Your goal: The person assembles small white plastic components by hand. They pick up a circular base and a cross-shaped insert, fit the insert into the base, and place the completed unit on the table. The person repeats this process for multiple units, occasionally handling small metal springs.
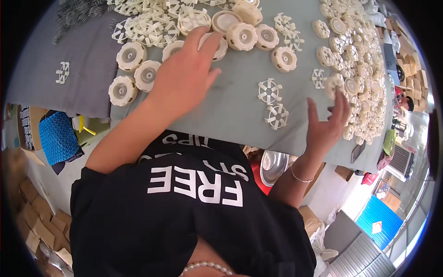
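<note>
My left hand (pixel 187 74) reaches over a group of cream round plastic wheels, its fingers stretched and its thumb held apart. Its fingertips lie at a cream wheel (pixel 219 48), partly covered by them; whether they press on it I cannot tell. My right hand (pixel 327 122) is at the right of the table, thumb and fingers spread apart. Just beyond its fingertips is a blurred cream wheel (pixel 334 85), which it seems not to grip. Between the hands lie two cream spoked rings (pixel 269 91), one nearer me than the other.
A heap of cream spoked rings (pixel 154 23) sits at the far left of the grey-covered table (pixel 240 115). Many assembled wheels (pixel 364 83) crowd the right side. One ring (pixel 62 73) lies alone on the darker cloth. Below the table edge is a shiny metal bowl (pixel 273 167).
</note>
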Action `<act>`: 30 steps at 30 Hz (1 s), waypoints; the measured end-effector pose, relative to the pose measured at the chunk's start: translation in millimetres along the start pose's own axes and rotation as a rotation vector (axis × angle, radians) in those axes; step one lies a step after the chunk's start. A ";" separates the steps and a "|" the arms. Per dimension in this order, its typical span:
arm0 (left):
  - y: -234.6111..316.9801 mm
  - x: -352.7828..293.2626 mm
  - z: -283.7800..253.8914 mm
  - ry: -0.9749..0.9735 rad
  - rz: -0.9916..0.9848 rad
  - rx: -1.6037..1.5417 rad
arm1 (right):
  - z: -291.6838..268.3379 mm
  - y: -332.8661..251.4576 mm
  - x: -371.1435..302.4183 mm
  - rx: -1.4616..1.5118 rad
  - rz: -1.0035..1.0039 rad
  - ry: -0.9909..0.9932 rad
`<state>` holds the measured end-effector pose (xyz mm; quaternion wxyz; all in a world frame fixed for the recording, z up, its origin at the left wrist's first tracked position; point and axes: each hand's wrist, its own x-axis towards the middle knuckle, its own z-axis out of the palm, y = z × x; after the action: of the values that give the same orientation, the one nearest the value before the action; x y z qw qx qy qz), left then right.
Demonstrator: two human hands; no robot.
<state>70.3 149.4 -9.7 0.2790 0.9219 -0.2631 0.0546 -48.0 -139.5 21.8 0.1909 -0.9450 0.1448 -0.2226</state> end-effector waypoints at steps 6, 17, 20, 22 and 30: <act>9.6 -2.3 -1.7 -0.184 -0.062 0.089 | 36.5 -25.5 -10.1 -0.092 -0.409 -0.235; 12.8 -39.3 3.9 -0.186 0.036 -0.261 | 51.5 -31.0 17.2 0.057 -0.102 -0.483; 10.2 -45.0 4.1 -0.211 0.084 -0.272 | 52.3 -27.4 21.2 -0.143 -0.213 -0.231; 10.9 -50.9 -4.0 -0.290 0.025 -0.369 | 38.8 -34.4 22.5 0.039 -0.174 -0.377; 8.3 -52.6 -7.0 -0.342 -0.148 -0.651 | 31.5 -23.2 17.3 0.293 -0.118 -0.499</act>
<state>21.3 171.2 -12.8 0.5129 0.7973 -0.2420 -0.2069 -13.8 -115.9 11.9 0.3416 -0.9398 0.0043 -0.0126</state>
